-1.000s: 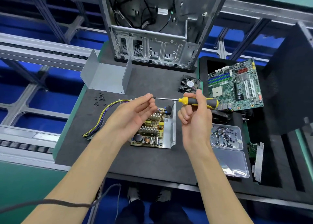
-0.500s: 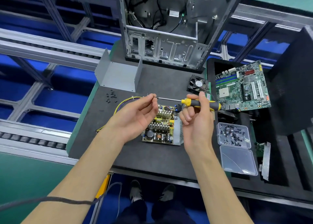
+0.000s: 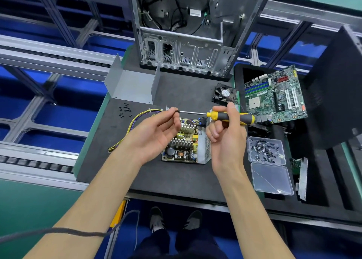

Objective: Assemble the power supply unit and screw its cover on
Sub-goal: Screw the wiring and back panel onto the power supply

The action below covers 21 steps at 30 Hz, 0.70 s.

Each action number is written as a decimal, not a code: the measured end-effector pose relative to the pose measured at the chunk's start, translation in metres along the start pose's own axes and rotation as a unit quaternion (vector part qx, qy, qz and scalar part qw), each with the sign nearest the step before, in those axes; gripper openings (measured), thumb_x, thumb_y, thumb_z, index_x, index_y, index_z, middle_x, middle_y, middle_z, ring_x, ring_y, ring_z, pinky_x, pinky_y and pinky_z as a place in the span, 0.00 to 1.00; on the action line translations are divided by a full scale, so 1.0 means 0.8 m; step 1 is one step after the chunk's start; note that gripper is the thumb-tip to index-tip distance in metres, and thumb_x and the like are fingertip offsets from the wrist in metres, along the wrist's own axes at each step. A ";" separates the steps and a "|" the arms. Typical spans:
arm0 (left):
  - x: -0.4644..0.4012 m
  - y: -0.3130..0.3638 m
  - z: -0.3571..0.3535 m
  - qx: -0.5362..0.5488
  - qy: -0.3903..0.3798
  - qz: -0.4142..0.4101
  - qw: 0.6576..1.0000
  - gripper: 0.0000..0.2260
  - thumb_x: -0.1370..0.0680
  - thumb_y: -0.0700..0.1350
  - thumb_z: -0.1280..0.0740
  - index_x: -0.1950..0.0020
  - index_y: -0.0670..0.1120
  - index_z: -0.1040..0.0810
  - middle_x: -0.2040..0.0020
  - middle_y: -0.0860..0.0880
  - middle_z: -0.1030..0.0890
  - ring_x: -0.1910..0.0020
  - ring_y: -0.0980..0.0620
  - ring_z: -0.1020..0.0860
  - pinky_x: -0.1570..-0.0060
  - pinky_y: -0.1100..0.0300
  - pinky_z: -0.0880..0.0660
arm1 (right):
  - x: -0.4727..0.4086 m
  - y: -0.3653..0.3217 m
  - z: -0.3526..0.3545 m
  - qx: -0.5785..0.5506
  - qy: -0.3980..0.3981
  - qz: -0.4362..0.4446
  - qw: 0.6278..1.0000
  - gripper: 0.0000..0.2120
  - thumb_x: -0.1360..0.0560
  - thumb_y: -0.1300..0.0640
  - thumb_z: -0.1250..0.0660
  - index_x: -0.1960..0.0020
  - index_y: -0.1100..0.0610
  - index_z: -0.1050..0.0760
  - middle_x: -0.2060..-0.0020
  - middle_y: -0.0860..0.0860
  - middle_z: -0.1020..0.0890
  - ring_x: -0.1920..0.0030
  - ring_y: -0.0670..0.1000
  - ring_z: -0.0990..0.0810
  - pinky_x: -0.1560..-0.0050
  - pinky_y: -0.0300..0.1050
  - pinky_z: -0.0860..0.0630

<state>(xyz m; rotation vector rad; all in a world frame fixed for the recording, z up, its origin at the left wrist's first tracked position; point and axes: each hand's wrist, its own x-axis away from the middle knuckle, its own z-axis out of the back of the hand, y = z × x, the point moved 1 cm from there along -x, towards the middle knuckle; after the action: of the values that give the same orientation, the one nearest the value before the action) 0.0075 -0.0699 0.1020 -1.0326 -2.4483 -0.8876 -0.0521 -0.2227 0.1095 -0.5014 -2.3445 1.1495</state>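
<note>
The open power supply unit (image 3: 186, 147) lies on the dark mat, its circuit board and heat sinks exposed, with yellow and purple wires (image 3: 135, 121) running off to the left. Its grey U-shaped metal cover (image 3: 133, 86) stands apart at the back left. My right hand (image 3: 225, 139) grips the yellow-and-black handle of a screwdriver (image 3: 229, 116) held level above the unit. My left hand (image 3: 154, 133) pinches something small at the tip of the screwdriver shaft, with thumb and forefinger. Whether a screw sits there is too small to tell. Several black screws (image 3: 124, 111) lie loose near the cover.
An open computer case (image 3: 186, 43) stands at the back. A small fan (image 3: 224, 93) and a green motherboard (image 3: 274, 96) lie to the right. A clear plastic box of screws (image 3: 264, 151) with its lid (image 3: 272, 178) open sits right of my right hand.
Both hands keep the same hold on the screwdriver. The view has shifted, so the mat and unit sit further right and lower in the frame.
</note>
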 end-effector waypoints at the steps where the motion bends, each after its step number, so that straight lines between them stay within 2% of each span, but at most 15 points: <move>1: 0.000 -0.001 0.000 -0.005 0.000 -0.002 1.000 0.04 0.28 0.37 0.27 0.58 0.38 0.13 0.59 0.45 0.17 0.61 0.52 0.17 0.59 0.63 0.20 | 0.001 0.000 0.000 0.000 -0.001 0.001 1.000 0.20 0.16 0.50 0.38 0.63 0.54 0.17 0.75 0.48 0.40 0.75 0.46 0.41 0.75 0.37 0.42; 7: -0.001 -0.007 0.003 -0.107 0.025 -0.042 0.993 0.04 0.31 0.42 0.24 0.60 0.42 0.12 0.61 0.47 0.16 0.63 0.53 0.17 0.59 0.63 0.19 | 0.006 0.001 0.009 0.040 0.003 0.035 0.999 0.19 0.16 0.51 0.38 0.60 0.57 0.19 0.75 0.49 0.40 0.75 0.47 0.41 0.73 0.40 0.44; 18: 0.001 -0.017 0.006 -0.072 0.034 -0.053 0.995 0.05 0.27 0.41 0.26 0.56 0.40 0.12 0.55 0.42 0.14 0.57 0.48 0.14 0.57 0.60 0.18 | 0.015 0.005 0.009 0.055 -0.002 0.062 0.997 0.19 0.16 0.48 0.38 0.62 0.53 0.18 0.75 0.48 0.38 0.74 0.47 0.40 0.71 0.42 0.44; 21: 0.006 -0.010 0.009 -0.087 0.031 -0.041 0.995 0.17 0.28 0.49 0.25 0.48 0.36 0.15 0.49 0.40 0.14 0.51 0.46 0.14 0.56 0.59 0.17 | 0.015 0.004 0.008 0.050 0.000 0.068 0.996 0.18 0.18 0.47 0.38 0.61 0.53 0.18 0.75 0.48 0.38 0.75 0.47 0.39 0.72 0.40 0.44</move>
<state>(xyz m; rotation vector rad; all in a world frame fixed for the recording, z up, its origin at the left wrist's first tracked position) -0.0019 -0.0672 0.0959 -0.9514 -2.4100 -1.1582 -0.0653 -0.2182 0.1064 -0.6323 -2.2686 1.3205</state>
